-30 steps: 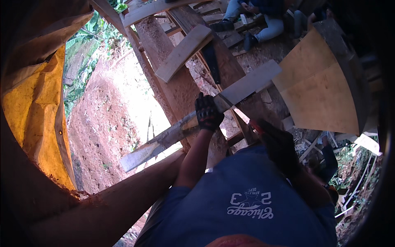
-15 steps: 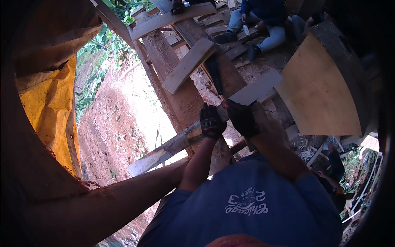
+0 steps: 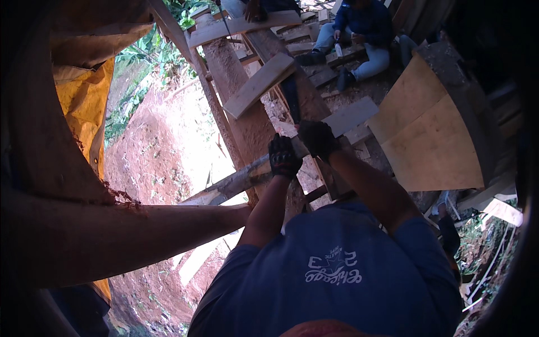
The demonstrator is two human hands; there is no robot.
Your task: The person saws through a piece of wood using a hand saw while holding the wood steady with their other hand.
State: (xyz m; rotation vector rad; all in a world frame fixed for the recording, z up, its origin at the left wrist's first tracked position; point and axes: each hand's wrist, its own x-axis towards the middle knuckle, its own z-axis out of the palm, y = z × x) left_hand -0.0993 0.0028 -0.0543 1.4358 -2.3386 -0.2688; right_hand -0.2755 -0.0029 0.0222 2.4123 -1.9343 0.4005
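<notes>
A long, rough-edged wooden plank (image 3: 238, 181) slants across in front of me, its pale right part (image 3: 352, 116) reaching toward a curved wooden panel. My left hand (image 3: 284, 157), in a black padded glove, lies on the plank with its fingers stretched out toward the far edge. Just right of it, my right hand (image 3: 318, 139), also in a dark glove, is closed at the plank's far edge. A small reddish bit shows by its fingertips; what it grips is too dark to make out. Under the plank run sawdust-covered boards (image 3: 238, 121).
A short loose board (image 3: 259, 84) lies across the supports ahead. Another person's hand (image 3: 255, 11) rests on a far plank (image 3: 241, 28). A seated person (image 3: 362, 33) is at the far right. The large curved panel (image 3: 429, 132) stands right; a thick beam (image 3: 140, 238) crosses left.
The view has shifted, showing more of the beam on the left. My right hand has moved slightly away from me along the plank's edge; my left stays on the plank.
</notes>
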